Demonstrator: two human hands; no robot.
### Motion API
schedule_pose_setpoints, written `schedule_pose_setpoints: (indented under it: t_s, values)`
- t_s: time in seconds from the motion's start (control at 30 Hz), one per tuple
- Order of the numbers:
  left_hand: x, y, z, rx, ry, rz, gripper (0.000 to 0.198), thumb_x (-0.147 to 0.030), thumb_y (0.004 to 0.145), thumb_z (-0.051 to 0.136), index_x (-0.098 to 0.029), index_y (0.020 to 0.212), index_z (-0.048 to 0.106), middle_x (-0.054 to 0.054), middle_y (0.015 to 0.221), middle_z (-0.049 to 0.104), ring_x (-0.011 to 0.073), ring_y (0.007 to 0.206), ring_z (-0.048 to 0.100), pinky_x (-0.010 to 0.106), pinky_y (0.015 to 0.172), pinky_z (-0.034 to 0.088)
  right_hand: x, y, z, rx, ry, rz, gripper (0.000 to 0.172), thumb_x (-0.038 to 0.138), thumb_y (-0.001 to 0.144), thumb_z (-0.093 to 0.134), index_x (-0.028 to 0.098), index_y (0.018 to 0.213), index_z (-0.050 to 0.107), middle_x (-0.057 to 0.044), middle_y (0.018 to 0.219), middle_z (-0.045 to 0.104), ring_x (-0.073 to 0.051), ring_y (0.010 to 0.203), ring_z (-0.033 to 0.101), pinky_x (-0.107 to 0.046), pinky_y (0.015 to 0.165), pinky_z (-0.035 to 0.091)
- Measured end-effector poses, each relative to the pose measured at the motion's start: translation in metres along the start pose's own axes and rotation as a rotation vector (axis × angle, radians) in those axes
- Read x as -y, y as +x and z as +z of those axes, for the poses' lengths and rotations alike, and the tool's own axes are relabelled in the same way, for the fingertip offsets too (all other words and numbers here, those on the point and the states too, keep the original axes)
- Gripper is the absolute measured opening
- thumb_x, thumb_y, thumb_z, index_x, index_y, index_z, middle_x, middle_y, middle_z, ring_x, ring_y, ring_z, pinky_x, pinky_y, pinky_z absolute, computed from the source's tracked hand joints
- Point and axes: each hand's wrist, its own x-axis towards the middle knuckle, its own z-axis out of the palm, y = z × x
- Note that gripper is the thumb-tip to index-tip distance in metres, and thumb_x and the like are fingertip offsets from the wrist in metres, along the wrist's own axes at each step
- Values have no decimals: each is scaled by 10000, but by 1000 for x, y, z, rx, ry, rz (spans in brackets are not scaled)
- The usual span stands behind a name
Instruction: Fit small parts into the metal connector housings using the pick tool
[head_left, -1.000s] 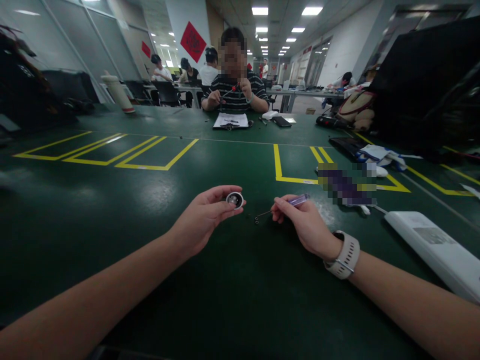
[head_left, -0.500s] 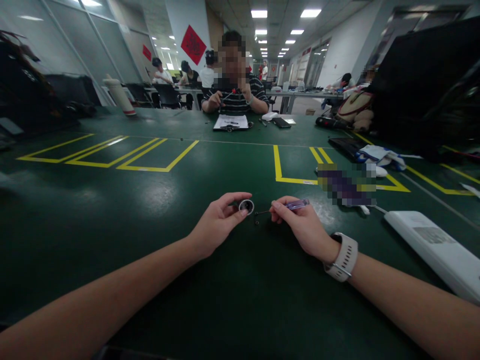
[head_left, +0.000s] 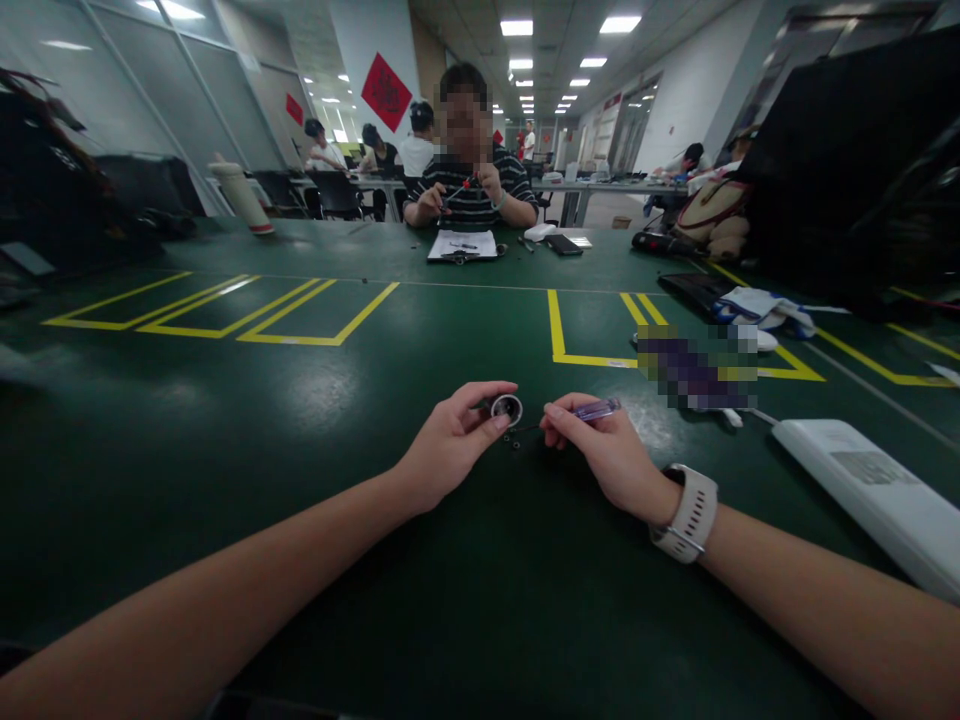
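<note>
Between thumb and fingers, my left hand (head_left: pixel 454 440) pinches a small round part (head_left: pixel 507 410) with a pale rim and a dark inside, its open face turned toward me. My right hand (head_left: pixel 592 445) is closed around a screwdriver with a clear purple handle (head_left: pixel 596 409). Its thin shaft points left toward the round part; I cannot tell whether the tip touches anything. Just below the round part, a couple of tiny dark pieces (head_left: pixel 514 443), like nuts, lie on the green table (head_left: pixel 420 620).
Yellow tape outlines (head_left: pixel 292 340) mark the table. On the right are a white power bank-like box (head_left: pixel 862 480) with a cable, a blurred-out phone-like object (head_left: pixel 690 370) and a cloth (head_left: pixel 765 308). Opposite, a person (head_left: pixel 469 190) holds a tool behind a clipboard (head_left: pixel 463 246). A bottle (head_left: pixel 244 197) stands at left.
My left hand has shifted slightly right with the round part, closer to the screwdriver and over the tiny pieces. My right hand has barely moved.
</note>
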Motion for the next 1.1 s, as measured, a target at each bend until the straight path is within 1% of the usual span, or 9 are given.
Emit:
schedule_pose_setpoints:
  t_s: [0.13, 0.23, 0.4, 0.5, 0.63, 0.77, 0.87, 0.97, 1.1]
  values:
    - [6, 5, 3, 49, 26, 42, 335, -182, 802, 555, -196, 1136, 545, 68, 1149, 583, 167, 1006, 590, 327, 914, 449, 0, 0, 1, 14, -6, -8, 230, 374, 811, 553, 176, 700, 590, 8, 616, 562, -134, 602, 530, -279, 590, 422]
    - [9, 6, 4, 63, 39, 67, 317, -174, 798, 553, -196, 1115, 561, 68, 1175, 560, 168, 1027, 577, 328, 922, 443, 0, -1, 1, 20, 4, -11, 230, 373, 805, 561, 175, 692, 595, 7, 613, 565, -136, 603, 534, -279, 589, 423]
    - [7, 6, 4, 43, 53, 45, 324, -175, 795, 556, -195, 1118, 563, 70, 1181, 563, 170, 1043, 571, 319, 921, 445, -5, -2, -1, -92, 106, -76, 230, 356, 804, 570, 186, 651, 594, 21, 574, 551, -122, 556, 512, -265, 557, 402]
    - [5, 5, 2, 26, -4, 17, 346, -178, 799, 558, -191, 1144, 544, 69, 1139, 597, 171, 1039, 582, 328, 936, 440, -6, -3, -1, -57, 125, -57, 227, 341, 807, 567, 185, 644, 587, 24, 575, 545, -118, 551, 505, -261, 553, 395]
    - [2, 3, -1, -24, -108, -10, 351, -188, 789, 584, -196, 1138, 557, 56, 1076, 634, 176, 1019, 596, 350, 959, 430, -2, -3, -1, 9, 68, -27, 230, 341, 820, 547, 181, 658, 582, 22, 584, 540, -119, 563, 509, -261, 560, 396]
    - [-3, -1, -4, -81, -260, -52, 309, -162, 759, 605, -184, 1067, 605, 50, 1047, 648, 188, 1004, 604, 370, 967, 428, 4, -4, -1, -11, -40, -8, 242, 337, 821, 524, 179, 644, 569, 17, 574, 534, -127, 559, 511, -270, 555, 395]
    - [-7, -3, -5, -126, -331, -103, 310, -117, 724, 612, -174, 1028, 625, 45, 1013, 662, 184, 977, 614, 369, 966, 428, 8, -6, 0, -29, -144, -12, 251, 333, 827, 498, 181, 637, 559, 12, 565, 532, -134, 555, 514, -277, 549, 400]
    - [-7, -3, -6, -163, -340, -120, 328, -102, 693, 630, -169, 1014, 634, 41, 994, 670, 186, 984, 609, 370, 975, 417, 10, -11, 3, -7, -269, -92, 254, 327, 846, 481, 184, 650, 557, 6, 584, 538, -137, 564, 518, -277, 545, 401]
    - [-4, -1, -8, -202, -287, -101, 354, -126, 682, 648, -167, 1033, 630, 46, 987, 673, 204, 1016, 594, 396, 996, 386, 11, -16, 6, 15, -388, -355, 222, 274, 867, 483, 178, 685, 565, -5, 633, 554, -138, 610, 525, -281, 576, 404]
